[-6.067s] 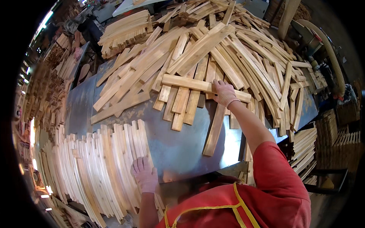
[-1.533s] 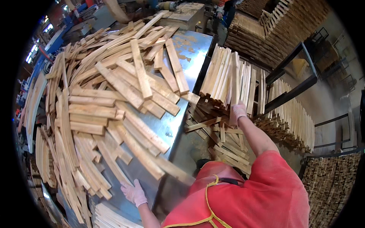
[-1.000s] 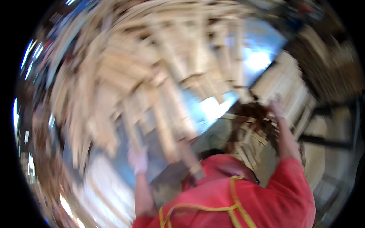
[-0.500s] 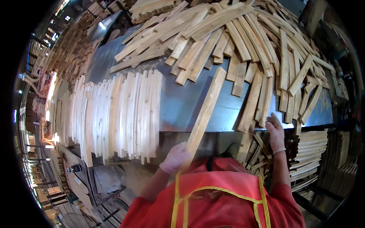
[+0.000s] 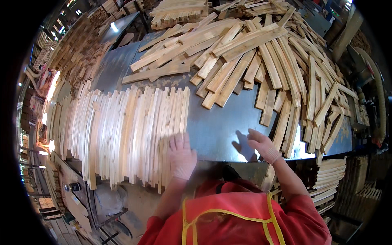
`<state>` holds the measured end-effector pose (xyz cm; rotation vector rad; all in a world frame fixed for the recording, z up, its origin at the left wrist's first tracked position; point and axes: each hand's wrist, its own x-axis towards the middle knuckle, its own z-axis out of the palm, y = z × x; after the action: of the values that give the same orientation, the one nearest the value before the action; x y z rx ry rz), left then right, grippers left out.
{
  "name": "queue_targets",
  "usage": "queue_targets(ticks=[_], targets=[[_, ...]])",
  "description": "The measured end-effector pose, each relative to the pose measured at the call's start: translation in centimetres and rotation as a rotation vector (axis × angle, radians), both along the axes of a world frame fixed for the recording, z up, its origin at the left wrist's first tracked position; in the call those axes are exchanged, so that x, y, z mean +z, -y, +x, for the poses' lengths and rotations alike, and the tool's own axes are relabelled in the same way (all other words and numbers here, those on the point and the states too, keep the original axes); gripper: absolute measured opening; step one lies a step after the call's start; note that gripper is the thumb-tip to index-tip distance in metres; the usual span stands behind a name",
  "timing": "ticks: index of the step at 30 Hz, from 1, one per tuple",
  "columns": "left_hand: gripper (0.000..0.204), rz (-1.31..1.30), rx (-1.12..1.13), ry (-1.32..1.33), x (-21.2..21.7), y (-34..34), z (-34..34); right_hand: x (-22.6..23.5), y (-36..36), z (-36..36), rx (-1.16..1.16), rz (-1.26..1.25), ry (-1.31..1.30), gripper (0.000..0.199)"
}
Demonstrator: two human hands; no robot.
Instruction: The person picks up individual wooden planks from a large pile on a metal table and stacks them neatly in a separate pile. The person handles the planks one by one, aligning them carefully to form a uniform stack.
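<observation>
Slat now laid in row (image 5: pixel 122 134).

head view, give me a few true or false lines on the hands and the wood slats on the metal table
1. The left hand rests flat on the right end of the neat row of slats. True.
2. The right hand grips a slat. False: it is open over the bare metal table, holding nothing.
3. The loose pile of slats lies on the far right part of the table. True.
4. Both hands are bare. False: both wear light gloves.
5. The person wears a blue top. False: it is red with yellow straps.
</observation>
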<state>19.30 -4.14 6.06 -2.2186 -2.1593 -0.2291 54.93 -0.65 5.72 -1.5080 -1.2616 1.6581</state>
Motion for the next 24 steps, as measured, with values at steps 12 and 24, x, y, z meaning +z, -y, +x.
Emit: queue_targets(ticks=[12, 24], targets=[[0.084, -0.239, 0.295, 0.391, -4.5, -28.9, 8.2, -8.1, -20.4, -10.5, -0.542, -0.107, -0.487, 0.051], [0.051, -0.782, 0.102, 0.827, -1.7, -8.6, 17.5, -1.1, -2.3, 0.6, -0.302, -0.080, 0.141, 0.076]])
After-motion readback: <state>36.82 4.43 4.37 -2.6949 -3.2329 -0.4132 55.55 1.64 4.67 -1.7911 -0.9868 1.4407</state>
